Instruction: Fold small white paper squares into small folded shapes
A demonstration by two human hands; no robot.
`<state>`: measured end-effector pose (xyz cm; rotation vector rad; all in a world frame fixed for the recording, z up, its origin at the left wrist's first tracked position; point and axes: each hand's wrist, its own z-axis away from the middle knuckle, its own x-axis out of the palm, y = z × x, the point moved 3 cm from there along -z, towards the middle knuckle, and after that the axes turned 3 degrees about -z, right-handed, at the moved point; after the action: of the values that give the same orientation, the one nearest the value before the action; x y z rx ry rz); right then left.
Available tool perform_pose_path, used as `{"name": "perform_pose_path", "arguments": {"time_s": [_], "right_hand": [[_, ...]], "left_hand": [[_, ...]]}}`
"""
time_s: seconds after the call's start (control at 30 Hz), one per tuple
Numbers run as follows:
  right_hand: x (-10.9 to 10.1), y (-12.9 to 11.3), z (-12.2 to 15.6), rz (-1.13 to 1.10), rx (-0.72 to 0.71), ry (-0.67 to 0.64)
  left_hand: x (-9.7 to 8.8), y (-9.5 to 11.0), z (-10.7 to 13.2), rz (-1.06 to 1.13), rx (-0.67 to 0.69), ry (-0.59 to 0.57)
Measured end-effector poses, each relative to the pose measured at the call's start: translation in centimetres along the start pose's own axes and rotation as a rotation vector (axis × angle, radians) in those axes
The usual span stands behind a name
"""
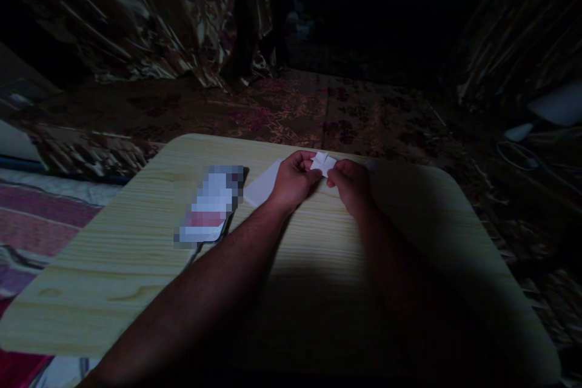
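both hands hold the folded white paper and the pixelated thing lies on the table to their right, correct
The left hand and right hand do hold the folded white paper, but the head view shows the pixelated thing on the table to their left, not right.

Dim light is filling the room, falling mostly on the left and middle of a pale, wood-grained table (113, 260) with rounded corners, while its near right part is sinking into shadow. Behind it, a dark cloth (282, 106) with reddish flowers is spreading across a broad surface. Shiny patterned curtains (204, 24) are hanging at the upper left, and another drape (504, 24) is showing faintly at the upper right. Between them, the background is fading to near black. Striped pink and white bedding (54, 218) is lying left of the table.
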<state>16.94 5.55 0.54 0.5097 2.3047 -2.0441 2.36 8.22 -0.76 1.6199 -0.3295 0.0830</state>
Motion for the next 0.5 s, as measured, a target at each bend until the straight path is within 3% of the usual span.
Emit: {"name": "perform_pose_path", "arguments": {"time_s": [0.27, 0.5], "right_hand": [[0.08, 0.22, -0.22, -0.022, 0.044, 0.004], [0.32, 0.26, -0.06, 0.015, 0.025, -0.032]], "left_hand": [[0.07, 0.33, 0.02, 0.016, -0.009, 0.032], [-0.06, -0.03, -0.06, -0.099, 0.007, 0.021]]}}
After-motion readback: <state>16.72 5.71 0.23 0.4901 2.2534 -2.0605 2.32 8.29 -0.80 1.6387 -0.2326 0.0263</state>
